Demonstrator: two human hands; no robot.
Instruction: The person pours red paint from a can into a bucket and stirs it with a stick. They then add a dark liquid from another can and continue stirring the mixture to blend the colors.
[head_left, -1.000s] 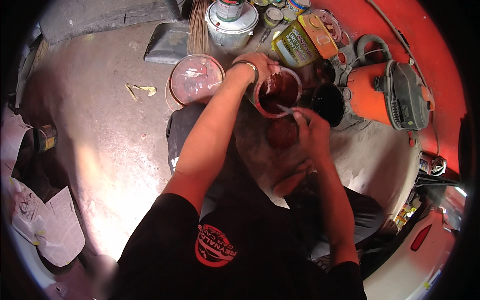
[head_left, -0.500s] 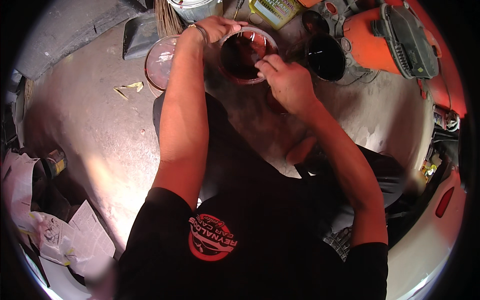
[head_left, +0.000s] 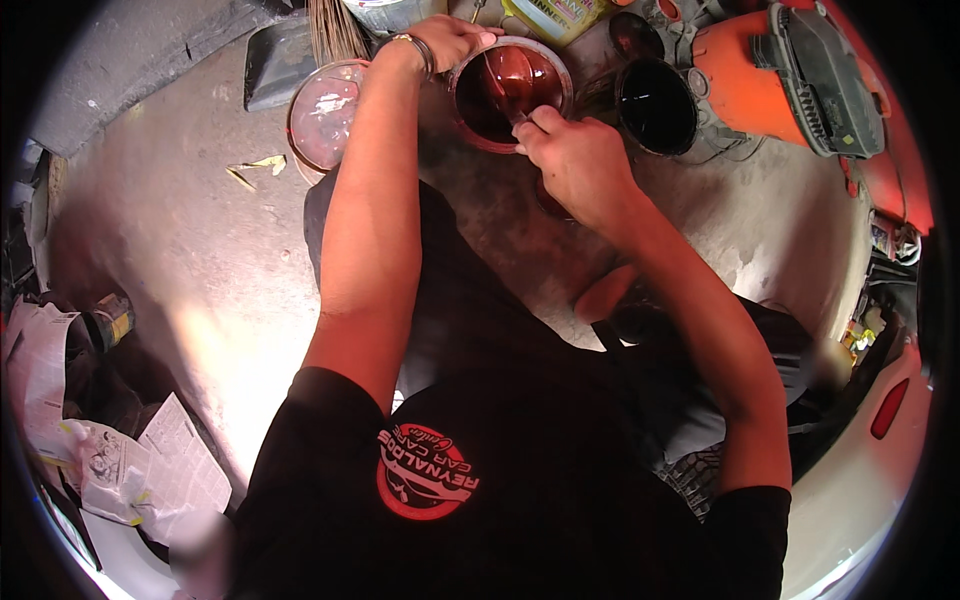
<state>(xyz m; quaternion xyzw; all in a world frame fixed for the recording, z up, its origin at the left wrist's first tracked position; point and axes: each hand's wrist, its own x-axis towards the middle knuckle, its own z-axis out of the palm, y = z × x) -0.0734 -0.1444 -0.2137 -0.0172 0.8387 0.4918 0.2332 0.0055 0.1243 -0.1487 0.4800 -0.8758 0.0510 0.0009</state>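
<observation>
A round tub (head_left: 567, 76) of dark red paint stands on the floor in front of me, its inside wet and glossy. My left hand (head_left: 455, 43) grips the tub's rim at the upper left, fingers closed on the edge. Over the near right side of the rim, my right hand (head_left: 575, 160) pinches a thin stirring stick (head_left: 519, 122) that slants into the paint. Its lower end is hard to make out in the dark red. Left of the tub, partly behind my left forearm, lies a round pale lid (head_left: 325, 115) with a red-stained edge.
To the right are an open black container (head_left: 657, 105) and an orange machine with a dark top (head_left: 750, 80). A yellow can (head_left: 550, 18), a pale bucket (head_left: 398, 14), a broom (head_left: 337, 35) and a dustpan (head_left: 277, 68) sit at the back. Newspaper (head_left: 175, 465) lies lower left.
The tub sits slightly farther right and farther away, with my left hand still on its rim. The stick has shifted within the paint, and more red shows inside. My view has moved slightly.
</observation>
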